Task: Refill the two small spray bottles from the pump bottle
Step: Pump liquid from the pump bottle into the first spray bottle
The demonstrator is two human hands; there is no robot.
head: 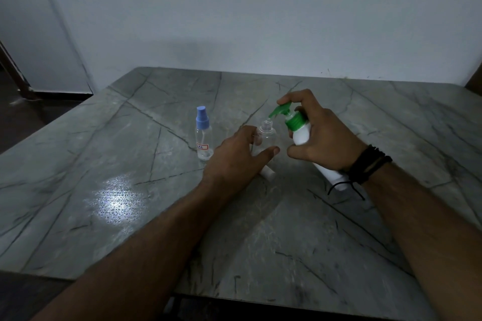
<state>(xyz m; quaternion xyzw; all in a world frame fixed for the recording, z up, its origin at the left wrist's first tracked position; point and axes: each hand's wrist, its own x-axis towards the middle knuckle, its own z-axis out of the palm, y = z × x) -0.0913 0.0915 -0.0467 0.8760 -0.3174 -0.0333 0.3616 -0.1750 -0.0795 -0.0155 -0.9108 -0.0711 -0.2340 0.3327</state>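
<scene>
My right hand (322, 135) grips a white pump bottle (302, 133) with a green pump head (283, 112), tilted left; a finger rests on top of the pump and the nozzle hangs right over an uncapped clear spray bottle (266, 135). My left hand (240, 156) wraps that open bottle and holds it upright on the table. A white piece (268, 172) lies under my left hand, partly hidden. A second clear spray bottle (204, 135) with a blue spray cap and a small label stands upright to the left, apart from both hands.
The grey marble-patterned table (130, 203) reaches a pale wall at the back. Its left edge runs diagonally toward a dark floor and a door frame (15, 78). A bright light reflection lies on the table at the left front.
</scene>
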